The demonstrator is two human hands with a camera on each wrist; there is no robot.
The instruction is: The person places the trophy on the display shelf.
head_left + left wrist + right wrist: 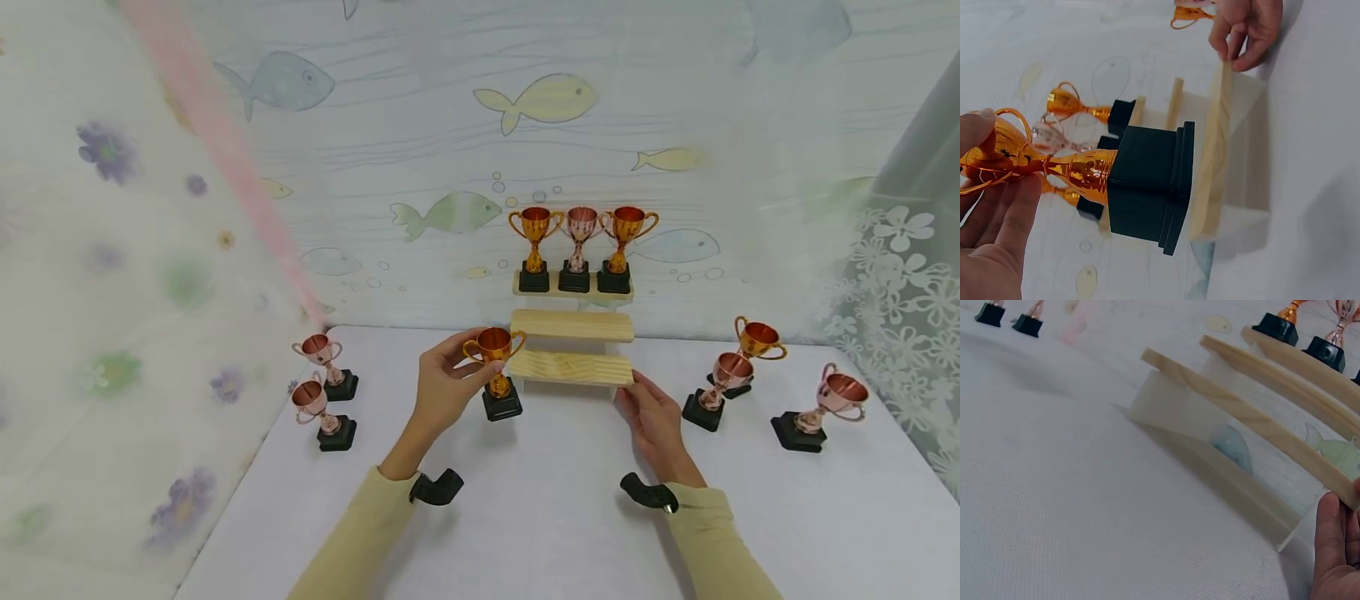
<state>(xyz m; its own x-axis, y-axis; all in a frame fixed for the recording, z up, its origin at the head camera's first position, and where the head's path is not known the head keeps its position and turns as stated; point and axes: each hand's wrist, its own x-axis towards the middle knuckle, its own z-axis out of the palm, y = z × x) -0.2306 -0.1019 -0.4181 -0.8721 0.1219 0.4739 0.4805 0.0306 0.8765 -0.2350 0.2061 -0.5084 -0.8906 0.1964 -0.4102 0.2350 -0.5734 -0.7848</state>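
Note:
My left hand (447,379) grips a gold trophy (497,385) by its cup and stem, thumb in front. Its black base (1147,187) hangs over the white table, just left of a three-step wooden display stand (570,367). With thumb and fingers my right hand (654,418) pinches the right end of the stand's lowest step (1254,419). On the top step stand two gold trophies and a rose-gold trophy (577,242) between them. Nothing stands on the middle step (572,325) or the lowest one.
Two rose-gold trophies (330,414) stand at the table's left. At the right are a gold trophy (759,340) and two rose-gold ones (840,396). A fish-patterned curtain (420,150) hangs behind the table (555,517).

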